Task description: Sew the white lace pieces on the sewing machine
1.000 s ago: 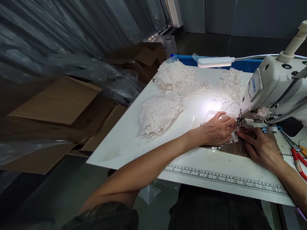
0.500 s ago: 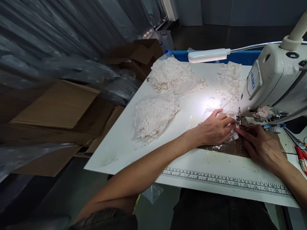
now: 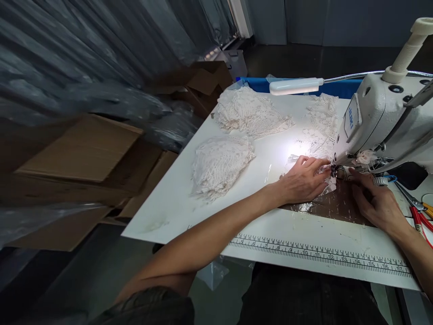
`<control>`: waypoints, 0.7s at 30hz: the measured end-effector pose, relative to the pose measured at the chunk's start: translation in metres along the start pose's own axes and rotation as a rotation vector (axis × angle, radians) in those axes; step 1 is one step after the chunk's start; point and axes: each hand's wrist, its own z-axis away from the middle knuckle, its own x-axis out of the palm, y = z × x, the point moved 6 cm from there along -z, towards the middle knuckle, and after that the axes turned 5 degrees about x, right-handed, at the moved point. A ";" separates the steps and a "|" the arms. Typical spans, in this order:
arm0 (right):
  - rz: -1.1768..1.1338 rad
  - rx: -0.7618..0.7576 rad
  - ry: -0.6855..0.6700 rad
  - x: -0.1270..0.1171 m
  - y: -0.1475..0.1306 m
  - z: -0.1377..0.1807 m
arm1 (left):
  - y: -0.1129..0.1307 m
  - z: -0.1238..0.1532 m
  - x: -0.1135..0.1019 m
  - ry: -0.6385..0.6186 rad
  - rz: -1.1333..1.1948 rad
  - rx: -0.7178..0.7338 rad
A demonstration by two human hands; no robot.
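Observation:
My left hand [image 3: 302, 181] lies palm down on a white lace piece [image 3: 327, 184] at the needle of a white sewing machine [image 3: 379, 126], fingers stretched flat and pressing the lace to the table. My right hand [image 3: 374, 202] rests to the right of the presser foot, fingers curled forward and touching the lace edge under the needle. More of this lace [image 3: 320, 131] trails away behind the machine under the lamp's bright spot.
Two heaps of lace pieces [image 3: 221, 163] [image 3: 248, 113] lie on the white table [image 3: 176, 198]. A printed ruler [image 3: 321, 255] runs along the front edge. Red-handled scissors [image 3: 419, 219] lie at right. A lamp [image 3: 296, 85], blue bin [image 3: 338, 86] and cardboard boxes [image 3: 81, 149] stand around.
My right hand has moved up and closer to the presser foot. My left hand has slid slightly toward the needle, and the lace has fed further under it. The camera shifted a little.

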 end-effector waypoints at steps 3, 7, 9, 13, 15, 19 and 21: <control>-0.014 0.016 -0.001 0.000 0.002 0.000 | 0.004 0.001 -0.009 0.042 0.101 0.188; -0.039 0.028 -0.014 0.005 0.003 0.003 | 0.008 -0.002 -0.007 -0.012 0.193 0.343; -0.049 0.006 -0.006 0.007 -0.002 0.005 | 0.004 -0.005 -0.003 0.016 0.240 0.295; 0.031 -0.159 0.000 0.009 -0.024 0.008 | -0.014 -0.010 -0.002 0.215 0.409 -0.034; 0.102 -0.234 -0.022 0.012 -0.033 0.009 | -0.020 -0.008 -0.003 0.293 0.470 -0.169; 0.158 -0.289 -0.042 0.020 -0.037 0.007 | -0.014 -0.008 -0.005 0.283 0.503 -0.164; 0.126 -0.309 -0.031 0.020 -0.035 0.007 | -0.005 -0.008 -0.005 0.227 0.461 -0.031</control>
